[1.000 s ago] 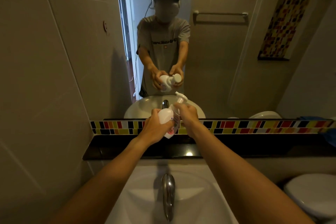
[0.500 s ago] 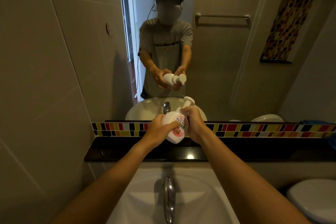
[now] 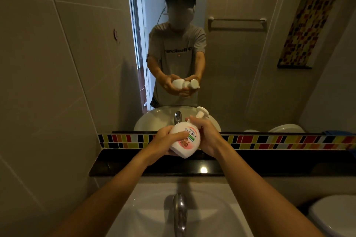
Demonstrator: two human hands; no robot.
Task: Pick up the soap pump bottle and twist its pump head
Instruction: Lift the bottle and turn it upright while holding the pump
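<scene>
A white soap pump bottle [image 3: 185, 141] with a pink and green label hangs tilted above the black ledge, its pump head [image 3: 202, 113] pointing up and to the right. My left hand [image 3: 165, 143] wraps the bottle's body from the left, thumb across the label. My right hand [image 3: 207, 133] closes around the neck just below the pump head. The mirror behind repeats both hands and the bottle.
A black stone ledge [image 3: 134, 163] runs under a band of coloured tiles [image 3: 269, 141]. Below it lie a white sink [image 3: 212, 208] and a chrome tap [image 3: 179, 213]. A toilet lid [image 3: 335, 215] shows at the lower right. A tiled wall stands close on the left.
The bottle has turned so its label faces me and has tipped further, base toward me. Both hands have stayed on it and sit a little lower.
</scene>
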